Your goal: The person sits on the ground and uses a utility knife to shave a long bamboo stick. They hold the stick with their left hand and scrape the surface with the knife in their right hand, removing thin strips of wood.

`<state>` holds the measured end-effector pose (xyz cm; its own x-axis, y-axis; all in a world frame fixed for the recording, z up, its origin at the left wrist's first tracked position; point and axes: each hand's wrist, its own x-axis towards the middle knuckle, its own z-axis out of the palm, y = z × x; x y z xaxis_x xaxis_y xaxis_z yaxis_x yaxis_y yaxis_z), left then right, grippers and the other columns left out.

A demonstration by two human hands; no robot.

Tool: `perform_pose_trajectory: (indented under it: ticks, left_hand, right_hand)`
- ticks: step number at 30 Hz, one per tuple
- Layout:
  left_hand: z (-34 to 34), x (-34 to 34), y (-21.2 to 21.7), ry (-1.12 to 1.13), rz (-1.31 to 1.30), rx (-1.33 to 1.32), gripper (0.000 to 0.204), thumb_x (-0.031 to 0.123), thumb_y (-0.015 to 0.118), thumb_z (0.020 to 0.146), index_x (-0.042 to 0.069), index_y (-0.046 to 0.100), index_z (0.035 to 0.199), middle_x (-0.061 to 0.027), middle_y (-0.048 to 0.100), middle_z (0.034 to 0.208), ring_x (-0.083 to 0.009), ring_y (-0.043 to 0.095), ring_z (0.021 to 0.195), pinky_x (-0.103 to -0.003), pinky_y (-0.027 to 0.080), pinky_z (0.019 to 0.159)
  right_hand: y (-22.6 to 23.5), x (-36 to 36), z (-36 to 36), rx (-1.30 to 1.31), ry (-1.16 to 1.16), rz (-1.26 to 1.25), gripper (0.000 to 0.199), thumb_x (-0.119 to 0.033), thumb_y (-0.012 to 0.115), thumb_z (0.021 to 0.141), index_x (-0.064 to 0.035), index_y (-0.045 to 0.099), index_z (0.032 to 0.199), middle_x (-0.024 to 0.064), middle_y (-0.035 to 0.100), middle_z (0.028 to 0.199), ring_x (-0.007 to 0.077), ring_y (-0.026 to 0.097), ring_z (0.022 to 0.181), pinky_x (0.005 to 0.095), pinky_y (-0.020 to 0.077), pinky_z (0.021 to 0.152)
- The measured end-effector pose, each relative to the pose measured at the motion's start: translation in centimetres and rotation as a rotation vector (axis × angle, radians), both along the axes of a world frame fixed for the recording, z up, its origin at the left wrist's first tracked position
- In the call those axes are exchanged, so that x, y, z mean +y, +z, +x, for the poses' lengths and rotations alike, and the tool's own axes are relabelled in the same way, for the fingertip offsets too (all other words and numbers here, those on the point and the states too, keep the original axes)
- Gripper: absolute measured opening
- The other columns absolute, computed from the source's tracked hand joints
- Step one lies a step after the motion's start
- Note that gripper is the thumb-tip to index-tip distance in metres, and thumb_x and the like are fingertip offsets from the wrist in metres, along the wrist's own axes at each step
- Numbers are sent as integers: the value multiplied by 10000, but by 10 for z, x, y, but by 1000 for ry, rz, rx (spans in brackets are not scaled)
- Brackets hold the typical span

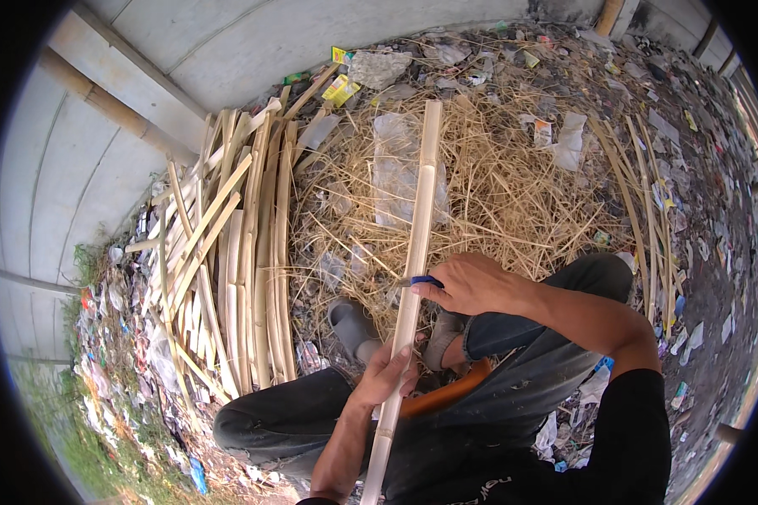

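Note:
A long pale split bamboo strip (425, 181) runs from my lap up and away over the straw, tilted slightly to the right. My left hand (386, 374) is wrapped round its lower part, in front of my body. Higher on the strip, my right hand (465, 282) grips a small knife with a blue handle (427, 281). The knife's short blade lies across the strip; how far it bites in cannot be made out. Beneath the strip, an orange curved object (451, 391) rests between my legs, partly hidden.
Many split bamboo strips (261, 244) are heaped on the left. Thin shavings (514, 185) cover the ground ahead, with plastic scraps among them. Several slender strips (644, 210) lie at the right. A grey wall (219, 42) with a bamboo pole (114, 105) stands behind. Litter surrounds my seat.

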<state>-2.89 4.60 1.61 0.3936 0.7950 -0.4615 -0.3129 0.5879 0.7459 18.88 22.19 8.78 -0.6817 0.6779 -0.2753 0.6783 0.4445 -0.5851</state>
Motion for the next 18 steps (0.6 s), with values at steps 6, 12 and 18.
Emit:
perform_pose_trajectory:
  ticks: [6,12,18]
  left_hand:
    - [-3,0,2,-10,9,58,365,276,468,1126,56,493,1416,-8,441,688,-116,449,499,-268,394,460]
    - [-7,2,0,-15,11,61,358,258,494,1118,44,491,1405,-8,435,683,-118,445,508,-271,401,471]
    - [-3,-25,10,-196,23,43,343,212,483,1122,48,469,1423,12,433,710,-96,450,547,-261,435,509]
  right_hand:
    - [-19,0,0,10,1,99,617,-516,499,1059,-2,722,800,215,645,637,406,674,624,513,530,590]
    - [-35,22,2,-8,-80,168,659,-550,477,1063,1,704,781,223,624,604,406,652,576,503,518,570]
    - [-41,137,88,-14,-664,295,754,-601,392,1082,28,653,756,217,607,647,383,647,647,543,501,702]
